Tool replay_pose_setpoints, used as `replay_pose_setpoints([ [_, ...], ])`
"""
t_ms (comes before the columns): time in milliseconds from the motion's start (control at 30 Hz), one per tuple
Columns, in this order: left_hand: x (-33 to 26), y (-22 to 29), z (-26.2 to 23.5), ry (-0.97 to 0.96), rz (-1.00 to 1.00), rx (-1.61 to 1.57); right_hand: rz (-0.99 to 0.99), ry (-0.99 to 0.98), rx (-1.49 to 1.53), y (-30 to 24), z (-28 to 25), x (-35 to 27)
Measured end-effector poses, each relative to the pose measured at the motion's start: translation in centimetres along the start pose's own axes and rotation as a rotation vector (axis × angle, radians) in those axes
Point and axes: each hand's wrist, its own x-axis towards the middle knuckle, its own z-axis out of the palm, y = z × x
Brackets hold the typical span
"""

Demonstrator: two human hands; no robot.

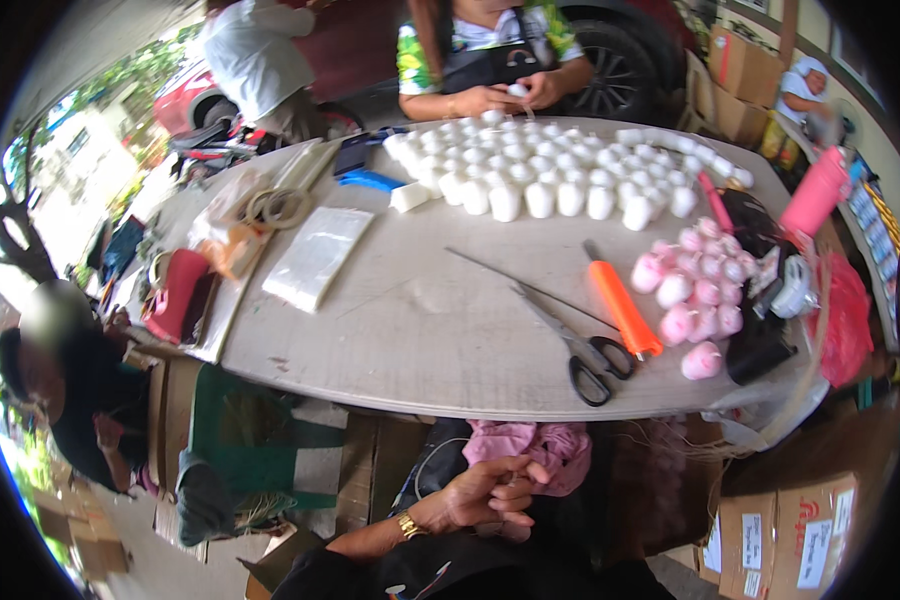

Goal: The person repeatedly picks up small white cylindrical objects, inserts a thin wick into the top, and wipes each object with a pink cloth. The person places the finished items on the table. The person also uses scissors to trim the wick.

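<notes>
My left hand (490,490), a gold watch (410,526) on its wrist, is over my lap just below the table's front edge. Its fingers are curled in with the tips pressed together; anything between them is too small to make out. Pink cloth (555,450) lies right beyond the fingers. Of my right hand at most a bit of skin shows under the left one, its fingers hidden. On the table ahead lie black-handled scissors (582,352), a thin metal rod (530,287) and a knife-like tool with an orange handle (622,308).
White rounded pieces (540,198) stand in rows along the far side of the table (410,330); pink ones (703,360) are at right, beside a pink bottle (815,195). Plastic bags (318,258) and a tape dispenser (177,292) lie left. A co-worker (485,60) handles a white piece opposite.
</notes>
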Motion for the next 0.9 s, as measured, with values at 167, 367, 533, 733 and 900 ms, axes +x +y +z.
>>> replay_pose_setpoints([
  [167, -0.5, 0.2, 0.1, 0.079, 0.003, 0.065, 0.003, -0.041, 0.01, 0.0, -0.1, -2.0],
  [367, -0.6, -0.2, 1.0, 0.132, -0.019, 0.162, 0.022, -0.085, 0.021, -0.1, -0.2, -3.8],
  [533, -1.2, -0.5, 1.6, 0.226, 0.006, 0.298, -0.003, -0.097, 0.018, -1.0, -1.7, -5.7],
  [733, -1.8, -0.5, 0.7, 0.369, 0.037, 0.464, -0.37, 0.084, 0.113, -10.6, -10.6, -5.9],
  [900, -2.4, -1.2, 0.8, 0.363, 0.173, 0.664, -0.493, -0.275, 0.931, -24.1, -19.1, -13.3],
])
